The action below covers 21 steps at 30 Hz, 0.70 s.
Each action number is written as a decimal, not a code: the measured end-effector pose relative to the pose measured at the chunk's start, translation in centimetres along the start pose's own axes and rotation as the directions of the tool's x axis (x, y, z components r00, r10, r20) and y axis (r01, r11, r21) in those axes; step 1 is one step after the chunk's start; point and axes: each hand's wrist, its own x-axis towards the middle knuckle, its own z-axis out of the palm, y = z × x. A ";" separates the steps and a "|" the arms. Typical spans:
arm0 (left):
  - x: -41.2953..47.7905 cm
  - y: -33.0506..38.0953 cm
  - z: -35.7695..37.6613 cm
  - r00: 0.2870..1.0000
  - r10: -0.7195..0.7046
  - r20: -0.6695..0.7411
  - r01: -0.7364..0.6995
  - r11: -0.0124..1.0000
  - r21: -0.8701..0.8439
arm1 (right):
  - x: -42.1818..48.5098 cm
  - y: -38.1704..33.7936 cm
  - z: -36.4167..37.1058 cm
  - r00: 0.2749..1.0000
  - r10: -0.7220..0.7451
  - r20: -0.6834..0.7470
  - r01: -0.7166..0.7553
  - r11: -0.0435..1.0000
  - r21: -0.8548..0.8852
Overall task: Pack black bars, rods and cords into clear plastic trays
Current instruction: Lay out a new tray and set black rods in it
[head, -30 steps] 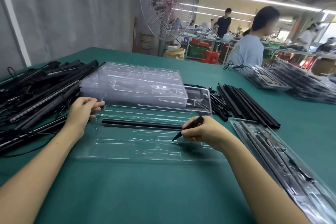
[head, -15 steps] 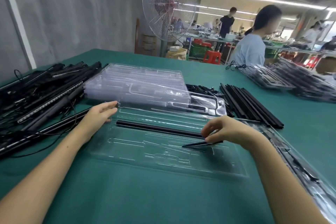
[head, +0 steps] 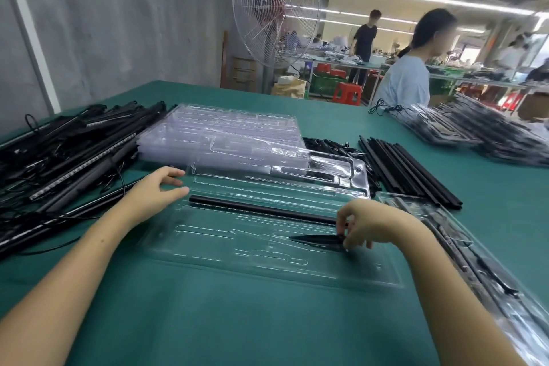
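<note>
A clear plastic tray (head: pixel 208 249) lies flat on the green table in front of me. A long black rod (head: pixel 261 210) sits in one of its upper slots. My right hand (head: pixel 372 223) pinches a short pointed black piece (head: pixel 315 239) and holds it low over the tray's right part. My left hand (head: pixel 157 189) rests with relaxed fingers at the tray's left end, beside the rod's tip, holding nothing.
A stack of empty clear trays (head: pixel 225 140) lies behind the tray. Black bars and cords (head: pixel 59 157) are piled on the left, black rods (head: pixel 407 169) on the right. Packed trays (head: pixel 475 261) lie at the right edge and far right (head: pixel 481 134). A person stands beyond the table.
My right hand has laid the pointed black piece flatter and lower into the tray. My left hand has slid right along the tray's left end and its fingers have straightened.
</note>
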 end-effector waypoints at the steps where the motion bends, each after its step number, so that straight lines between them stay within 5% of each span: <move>1: -0.1 0.1 0.0 1.000 -0.001 -0.008 0.001 0.999 0.046 | 0.2 -0.4 0.3 0.999 -0.028 -0.018 0.028 1.000 0.002; 13: -1.0 1.6 0.5 0.991 -0.126 -0.041 0.132 0.906 0.402 | 0.4 -1.1 0.8 0.992 -0.090 -0.090 0.098 0.992 0.081; 18: -1.0 2.5 -1.3 0.956 -0.289 0.049 0.200 0.767 0.609 | 0.8 1.6 -0.1 0.904 0.206 -0.373 -0.221 0.975 0.004; 21: -1.3 3.3 -1.4 0.919 -0.350 0.179 0.181 0.781 0.598 | 1.6 2.2 0.8 0.866 0.341 -0.366 -0.370 0.929 -0.008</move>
